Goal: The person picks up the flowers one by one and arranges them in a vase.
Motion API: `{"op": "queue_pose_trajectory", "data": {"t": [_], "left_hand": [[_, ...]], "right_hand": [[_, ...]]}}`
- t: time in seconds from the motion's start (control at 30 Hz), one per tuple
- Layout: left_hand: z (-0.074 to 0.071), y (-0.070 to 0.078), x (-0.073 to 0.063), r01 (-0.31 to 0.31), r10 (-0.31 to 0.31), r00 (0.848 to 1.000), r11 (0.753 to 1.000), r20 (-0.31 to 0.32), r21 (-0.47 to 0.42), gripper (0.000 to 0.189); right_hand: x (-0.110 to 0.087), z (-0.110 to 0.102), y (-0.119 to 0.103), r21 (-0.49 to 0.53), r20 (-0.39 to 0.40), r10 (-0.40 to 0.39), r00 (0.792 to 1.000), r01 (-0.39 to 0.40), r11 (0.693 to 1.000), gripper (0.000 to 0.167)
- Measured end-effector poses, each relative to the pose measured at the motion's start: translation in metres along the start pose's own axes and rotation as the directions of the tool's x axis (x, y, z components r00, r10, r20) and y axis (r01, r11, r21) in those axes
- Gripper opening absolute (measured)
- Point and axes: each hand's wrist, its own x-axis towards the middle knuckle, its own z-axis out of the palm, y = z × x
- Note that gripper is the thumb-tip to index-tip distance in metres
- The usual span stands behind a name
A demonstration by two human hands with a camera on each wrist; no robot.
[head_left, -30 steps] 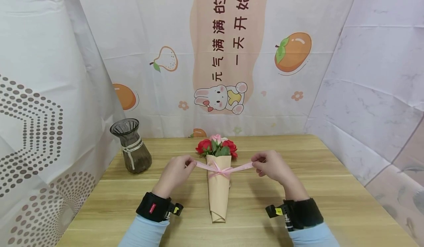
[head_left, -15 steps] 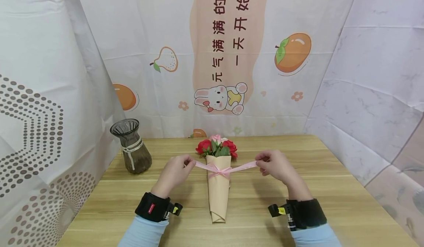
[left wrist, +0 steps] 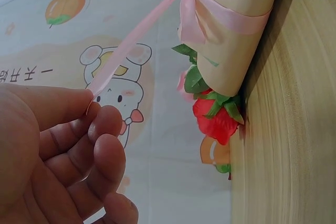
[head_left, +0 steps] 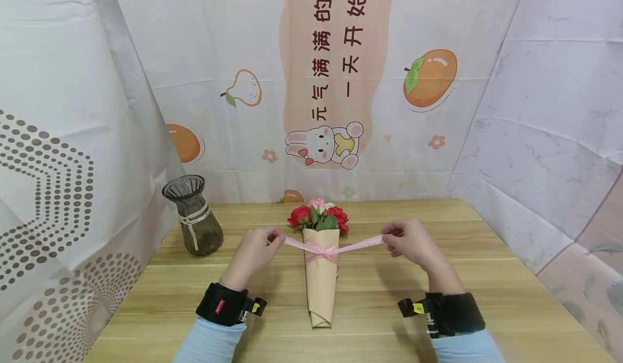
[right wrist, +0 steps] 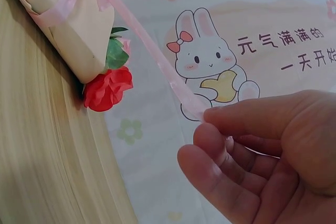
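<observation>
A bouquet of red and pink roses (head_left: 299,215) in tan wrapping paper (head_left: 321,292) lies on the table, blossoms toward the back. Around the paper runs a pink ribbon (head_left: 360,244), knotted at the front with a small bow. My left hand (head_left: 255,252) pinches one ribbon end between thumb and forefinger, left of the bouquet. On the other side, my right hand (head_left: 413,244) pinches the opposite end the same way. Both ribbon tails (left wrist: 134,38) stretch nearly straight from the knot to the fingertips. In the right wrist view, the tail (right wrist: 152,45) runs down from the knot to my thumb and finger.
A dark, ribbed glass vase (head_left: 197,217) with cord tied round its neck stands at the back left of the wooden table (head_left: 379,330). A printed cloth backdrop (head_left: 233,141) hangs behind the table's far edge, with more cloth at both sides.
My right hand has moved outward to the right and my left hand slightly left, both still pinching the ribbon ends. The tails reach wider and the loops at the knot look smaller.
</observation>
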Motion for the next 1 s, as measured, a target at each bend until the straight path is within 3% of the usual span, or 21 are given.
{"op": "queue_pose_trajectory", "data": {"t": [1.0], "left_hand": [[-0.011, -0.008, -0.001, 0.006, -0.006, 1.0, 1.0, -0.009, -0.014, 0.013]], "right_hand": [[0.0, -0.014, 0.01, 0.008, -0.04, 0.026, 0.999, -0.026, 1.0, 0.018]]}}
